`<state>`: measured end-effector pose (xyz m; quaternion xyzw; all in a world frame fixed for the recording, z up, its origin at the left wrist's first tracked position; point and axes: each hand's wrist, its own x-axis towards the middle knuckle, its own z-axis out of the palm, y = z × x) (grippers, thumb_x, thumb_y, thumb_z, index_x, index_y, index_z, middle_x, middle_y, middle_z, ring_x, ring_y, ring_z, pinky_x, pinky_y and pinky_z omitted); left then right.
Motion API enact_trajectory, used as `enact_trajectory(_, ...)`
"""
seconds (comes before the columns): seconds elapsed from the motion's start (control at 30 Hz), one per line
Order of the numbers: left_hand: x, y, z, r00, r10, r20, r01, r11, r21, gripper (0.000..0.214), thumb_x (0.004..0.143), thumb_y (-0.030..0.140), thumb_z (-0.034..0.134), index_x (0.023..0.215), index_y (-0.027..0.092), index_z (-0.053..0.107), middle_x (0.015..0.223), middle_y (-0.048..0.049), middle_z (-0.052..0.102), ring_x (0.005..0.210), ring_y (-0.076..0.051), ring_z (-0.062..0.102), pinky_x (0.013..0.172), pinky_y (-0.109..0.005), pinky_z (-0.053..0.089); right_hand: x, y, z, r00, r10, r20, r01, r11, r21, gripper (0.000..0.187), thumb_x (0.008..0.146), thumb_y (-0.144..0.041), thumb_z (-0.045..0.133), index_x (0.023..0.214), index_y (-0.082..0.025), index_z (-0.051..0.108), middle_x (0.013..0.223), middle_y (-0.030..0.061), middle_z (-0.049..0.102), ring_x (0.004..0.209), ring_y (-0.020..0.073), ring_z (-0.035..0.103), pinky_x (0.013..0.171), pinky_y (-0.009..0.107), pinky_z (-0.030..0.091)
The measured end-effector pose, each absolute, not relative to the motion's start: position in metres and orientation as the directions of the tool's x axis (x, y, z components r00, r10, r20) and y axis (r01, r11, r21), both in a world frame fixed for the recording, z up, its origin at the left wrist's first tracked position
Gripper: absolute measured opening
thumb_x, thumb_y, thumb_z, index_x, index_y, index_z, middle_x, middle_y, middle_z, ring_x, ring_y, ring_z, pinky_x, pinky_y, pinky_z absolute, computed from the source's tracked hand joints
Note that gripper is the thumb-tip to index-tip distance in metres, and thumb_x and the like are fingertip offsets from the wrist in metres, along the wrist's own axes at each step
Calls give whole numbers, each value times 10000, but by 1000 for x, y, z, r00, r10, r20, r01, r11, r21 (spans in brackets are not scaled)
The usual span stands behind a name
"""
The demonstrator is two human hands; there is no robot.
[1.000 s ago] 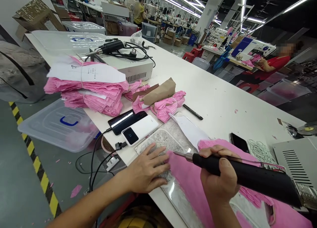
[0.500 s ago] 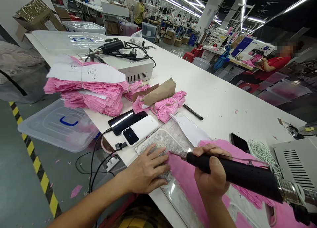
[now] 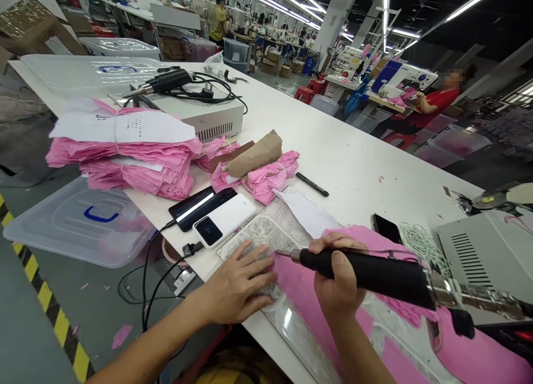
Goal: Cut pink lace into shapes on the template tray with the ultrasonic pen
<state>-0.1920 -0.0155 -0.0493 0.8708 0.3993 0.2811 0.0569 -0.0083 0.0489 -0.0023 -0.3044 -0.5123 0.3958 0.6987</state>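
My right hand (image 3: 338,278) is closed round a black pen-shaped hot tool (image 3: 366,270). Its thin metal tip touches the left edge of a pink fabric piece (image 3: 308,295). My left hand (image 3: 239,287) lies flat with fingers spread on a clear plastic sheet (image 3: 260,237), just left of the fabric's edge. The fabric stretches to the right under the tool and past the frame's edge. A cable runs from the tool's rear toward a grey control box (image 3: 487,256).
On the white table (image 3: 353,156): stacked pink fabric bundles (image 3: 125,150), a power bank (image 3: 225,222) beside a phone (image 3: 202,203), a black pen (image 3: 312,184), another phone (image 3: 387,228), a second box with a tool (image 3: 195,109). A plastic bin lid (image 3: 79,223) sits at left. Other people work farther off.
My right hand has slid the tool leftward along the fabric, bringing its tip closer to my left fingers. The view has shifted slightly. My left hand stays flat.
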Motion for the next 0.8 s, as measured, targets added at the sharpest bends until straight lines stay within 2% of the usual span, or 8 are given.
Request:
enact_trajectory(0.1, -193, -15, -51, 521, 722, 456, 665, -678, 313, 330, 939, 338, 538, 1227, 198, 615, 1288, -97, 631, 1356, -303, 438, 1160, -553, 262, -9, 49, 5, 187, 870, 456, -246, 491, -836, 79, 777, -246, 591, 839, -208, 558, 794, -25, 547, 630, 121, 579, 680, 345, 494)
enact_trajectory(0.27, -196, -11, -56, 545, 673, 501, 667, -709, 228, 358, 939, 268, 543, 1287, 190, 585, 1326, -94, 608, 1366, -291, 429, 1164, -538, 279, 10, 41, 44, 246, 866, 436, -286, 494, -821, 97, 774, -280, 580, 848, -222, 557, 827, -21, 531, 631, 113, 562, 655, 338, 497)
enact_trajectory(0.47, -197, -6, -58, 506, 617, 603, 643, -736, 213, 331, 905, 176, 574, 1231, 216, 611, 1240, -63, 666, 1321, -251, 491, 1144, -477, 340, 76, 14, 82, 412, 788, 458, -173, 561, -810, 92, 690, -254, 595, 767, -213, 567, 791, -14, 527, 569, 110, 531, 608, 334, 490)
enact_trajectory(0.63, -192, -12, -56, 505, 643, 576, 679, -707, 195, 289, 909, 198, 566, 1189, 204, 637, 1206, -75, 682, 1291, -254, 522, 1120, -482, 371, 98, 1, 60, 546, 766, 338, -231, 526, -818, 98, 653, -248, 594, 733, -204, 557, 758, -27, 496, 551, 105, 520, 590, 321, 485)
enact_trajectory(0.8, -190, -14, -54, 495, 673, 550, 714, -675, 183, 277, 926, 239, 539, 1177, 182, 639, 1233, -102, 663, 1304, -276, 503, 1097, -515, 383, 60, 8, 31, 438, 862, 255, -374, 433, -820, 123, 707, -281, 645, 771, -198, 580, 792, -23, 531, 600, 110, 559, 620, 319, 505)
